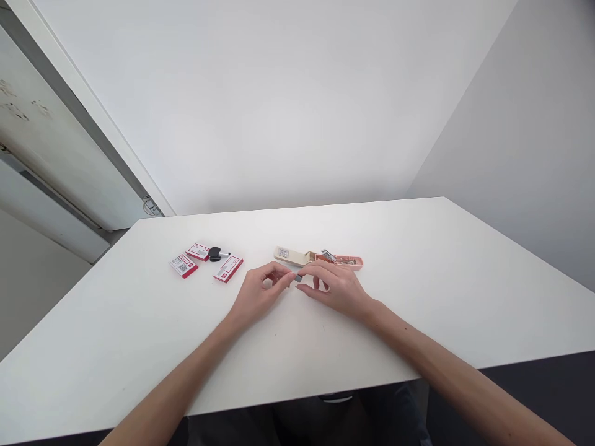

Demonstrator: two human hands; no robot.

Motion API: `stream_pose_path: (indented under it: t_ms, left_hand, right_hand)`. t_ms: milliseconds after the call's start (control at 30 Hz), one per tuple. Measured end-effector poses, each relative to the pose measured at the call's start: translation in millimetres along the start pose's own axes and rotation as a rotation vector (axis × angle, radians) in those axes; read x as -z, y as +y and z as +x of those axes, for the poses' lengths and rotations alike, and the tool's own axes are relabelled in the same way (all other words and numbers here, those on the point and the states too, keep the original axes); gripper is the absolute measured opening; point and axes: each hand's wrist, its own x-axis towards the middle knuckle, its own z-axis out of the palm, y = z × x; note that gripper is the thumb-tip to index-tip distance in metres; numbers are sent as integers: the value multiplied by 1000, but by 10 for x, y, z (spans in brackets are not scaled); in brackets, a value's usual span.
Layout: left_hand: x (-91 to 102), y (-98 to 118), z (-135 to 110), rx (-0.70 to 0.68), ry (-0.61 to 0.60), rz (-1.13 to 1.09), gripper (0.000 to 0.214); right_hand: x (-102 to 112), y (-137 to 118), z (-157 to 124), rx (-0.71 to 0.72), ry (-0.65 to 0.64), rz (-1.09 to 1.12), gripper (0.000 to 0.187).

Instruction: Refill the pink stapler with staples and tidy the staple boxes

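My left hand [260,290] and my right hand [335,286] meet at the middle of the white table [418,297], fingertips pinched together on a small grey strip of staples [298,279]. Just behind them lies a stapler [318,257], swung open, with a beige top arm to the left and a pink base to the right. Metal shows inside the pink part.
Three red-and-white staple boxes [204,262] lie to the left of my hands, with a small black staple remover [217,254] among them. White walls rise behind the table. A door frame stands at the far left.
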Motion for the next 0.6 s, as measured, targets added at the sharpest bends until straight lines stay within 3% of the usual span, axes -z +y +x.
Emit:
stream_pose_path:
  t_ms: [133, 300, 433, 600]
  left_hand:
    - [-29, -10, -4, -77, 32, 66, 30]
    - [-33, -137, 35, -369, 301, 454, 19]
    - [-26, -270, 66, -387, 215, 749, 41]
    - [-18, -331, 62, -307, 164, 855, 42]
  right_hand:
    - [0, -14, 16, 18, 43, -52, 6]
    - [38, 23, 39, -101, 148, -83, 11]
    - [122, 119, 49, -250, 229, -12, 15]
    - [216, 302, 18, -337, 242, -81, 19]
